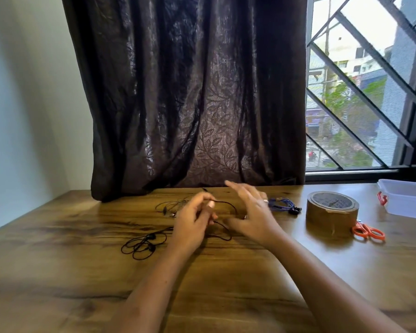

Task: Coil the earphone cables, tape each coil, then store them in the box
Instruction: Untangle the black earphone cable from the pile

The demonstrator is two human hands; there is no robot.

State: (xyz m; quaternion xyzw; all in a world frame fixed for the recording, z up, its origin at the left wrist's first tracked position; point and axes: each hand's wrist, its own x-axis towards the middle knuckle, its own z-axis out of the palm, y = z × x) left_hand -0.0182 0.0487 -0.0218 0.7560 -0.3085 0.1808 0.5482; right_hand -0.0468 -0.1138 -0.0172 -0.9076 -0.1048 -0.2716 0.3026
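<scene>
Head view looks down on a wooden table [58, 272] set against a dark curtain [190, 92], with a barred window [365, 87] at the far right. Both bare forearms reach forward to the middle of the table. The left hand [192, 224] has its fingers curled together, thumb and fingertips pinching a thin black earphone cable [222, 230]. That cable arcs from the pinch toward the right and loops back along the table under the right hand. The right hand [252, 212] hovers just right of the left, fingers spread and stretched forward, blurred; a ring shows on one finger. Whether it touches the cable I cannot tell.

On the near left of the hands lies a loose black earphone tangle [142, 243] with its earbuds visible, a strand running toward the left hand. Beyond the left hand, farther back, a third thin earphone set [168, 207] rests loosely. Just right of the right hand sits a blue earphone bundle [283, 205] with dark earbuds. Farther right stands a roll of brown tape [332, 212], upright on its flat side. Orange-handled scissors [369, 231] lie just beside the roll on its near right. At the far right edge rests a clear plastic box [408, 200] with a red latch.
</scene>
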